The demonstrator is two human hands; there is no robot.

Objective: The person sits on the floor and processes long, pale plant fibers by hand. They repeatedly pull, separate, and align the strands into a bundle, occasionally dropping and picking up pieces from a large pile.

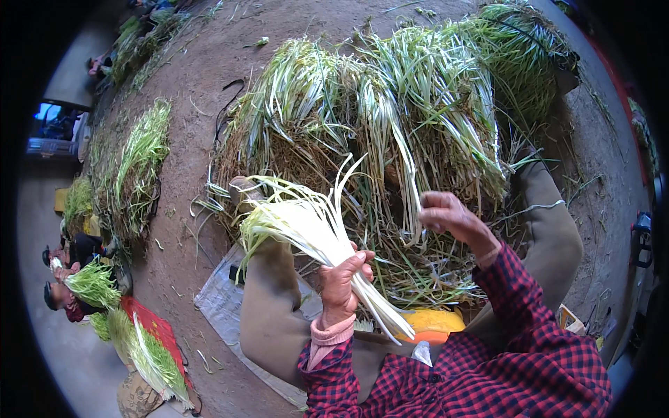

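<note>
My left hand (345,285) is closed around a bunch of pale yellow-white leafy stalks (308,224), probably blanched chives. Their thin leaf ends fan out to the upper left, and the white lower ends point down to the right. My right hand (447,214), fingers curled, is at the tip of a long pale stalk (405,146) that hangs from a large heap of green and white stalks (434,94). Whether the fingers pinch that stalk cannot be made out. Brown dry leaves cover the heap's near side. Loose green leaves (418,277) lie below my right hand.
Both my knees flank the heap. A yellow and orange object (434,324) sits between my thighs. A pale sheet (225,303) lies under my left leg. At the left are another stalk pile (138,167), people handling stalks, and bundles on a red cloth (162,329).
</note>
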